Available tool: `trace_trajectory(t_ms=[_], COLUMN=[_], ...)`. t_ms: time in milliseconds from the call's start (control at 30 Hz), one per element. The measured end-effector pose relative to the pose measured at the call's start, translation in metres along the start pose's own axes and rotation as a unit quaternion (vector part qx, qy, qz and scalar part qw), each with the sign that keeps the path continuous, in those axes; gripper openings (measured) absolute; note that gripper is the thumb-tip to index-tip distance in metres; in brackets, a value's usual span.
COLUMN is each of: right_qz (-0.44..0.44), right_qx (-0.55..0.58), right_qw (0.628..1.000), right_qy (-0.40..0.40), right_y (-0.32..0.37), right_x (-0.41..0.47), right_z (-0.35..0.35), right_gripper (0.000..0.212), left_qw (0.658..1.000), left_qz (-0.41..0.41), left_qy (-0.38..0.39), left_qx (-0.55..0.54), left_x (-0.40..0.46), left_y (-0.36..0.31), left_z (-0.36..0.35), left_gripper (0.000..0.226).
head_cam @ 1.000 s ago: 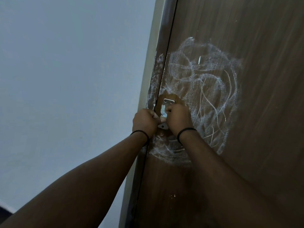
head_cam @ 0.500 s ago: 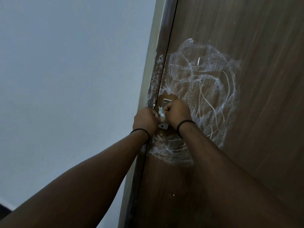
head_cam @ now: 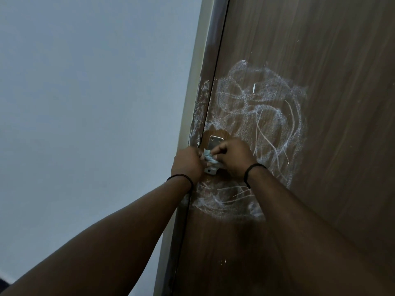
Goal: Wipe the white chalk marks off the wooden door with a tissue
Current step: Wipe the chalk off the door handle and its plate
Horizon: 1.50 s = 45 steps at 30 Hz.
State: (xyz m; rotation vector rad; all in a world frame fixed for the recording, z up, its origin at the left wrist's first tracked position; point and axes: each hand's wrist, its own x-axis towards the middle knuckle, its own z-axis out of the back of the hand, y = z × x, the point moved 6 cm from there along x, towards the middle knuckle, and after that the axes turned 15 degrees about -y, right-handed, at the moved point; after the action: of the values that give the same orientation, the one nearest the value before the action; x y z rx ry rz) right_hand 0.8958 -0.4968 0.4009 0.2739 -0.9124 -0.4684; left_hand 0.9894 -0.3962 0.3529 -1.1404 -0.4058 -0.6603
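Both hands meet on a crumpled tissue (head_cam: pixel 209 158) at the door's left edge. The left hand (head_cam: pixel 187 164) is curled in a fist round the tissue's left end, and the right hand (head_cam: pixel 232 160) pinches its right end between bent fingers (head_cam: pixel 220 151) and thumb. The tissue is a small pale wad, creased and slightly bluish in this light; only a short bit shows between the hands, so its long axis seems to run left to right, from one hand to the other, though the rest is hidden. It lies against a metal plate (head_cam: pixel 214 142) — a flat, shiny rectangle with rounded corners and small screws, standing upright, its middle covered by the hands.

Each wrist wears a thin dark band (head_cam: pixel 252 170), and both forearms reach up from the lower edge of the view.

Around the plate spreads the chalk (head_cam: pixel 263 116): a broad, powdery white smear of loops and rings above and to the right, crossed by thin sharp strokes, with a denser tangle just below the hands. A small bare brown patch shows right above the plate. Chalk also dusts the frame (head_cam: pixel 201 107) — a narrow strip just left of the dark gap.

The door (head_cam: pixel 333 103) is brown wood with fine upright grain. Left of the frame is a plain, smooth, grey-white wall (head_cam: pixel 89 103).
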Motion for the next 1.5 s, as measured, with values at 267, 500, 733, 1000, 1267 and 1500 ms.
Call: trace_trajectory(t_ms=[267,500,733,1000,1267,1500], right_qz=[-0.007,0.030,-0.009,0.004,-0.109,0.006], right_qx=[-0.057,-0.036,0.056,0.035,0.110,0.034], right_qw=[0.993,0.999,0.995,0.995,0.979,0.998], right_qy=[-0.101,-0.026,0.078,0.097,0.135,0.056], right_y=[-0.007,-0.002,-0.026,-0.012,-0.052,-0.007], right_x=[-0.007,0.004,0.001,-0.002,-0.010,-0.004], right_z=[-0.010,-0.009,0.022,0.004,0.043,0.000], right_gripper=[0.027,0.028,0.030,0.019,0.012,0.013], left_qw=[1.000,0.997,0.996,0.997,0.998,0.998], left_qz=[-0.011,-0.056,-0.058,-0.051,-0.039,-0.034], left_qy=[-0.003,-0.008,0.011,0.006,0.015,0.010], left_qx=[0.016,0.056,0.060,0.058,0.046,0.060], left_x=[0.000,0.003,0.005,0.007,0.005,0.007], left_y=[-0.002,-0.010,-0.010,-0.009,-0.007,-0.006], left_z=[-0.003,0.002,0.001,0.000,0.001,0.001], left_gripper=[0.034,0.014,0.015,0.014,0.015,0.016])
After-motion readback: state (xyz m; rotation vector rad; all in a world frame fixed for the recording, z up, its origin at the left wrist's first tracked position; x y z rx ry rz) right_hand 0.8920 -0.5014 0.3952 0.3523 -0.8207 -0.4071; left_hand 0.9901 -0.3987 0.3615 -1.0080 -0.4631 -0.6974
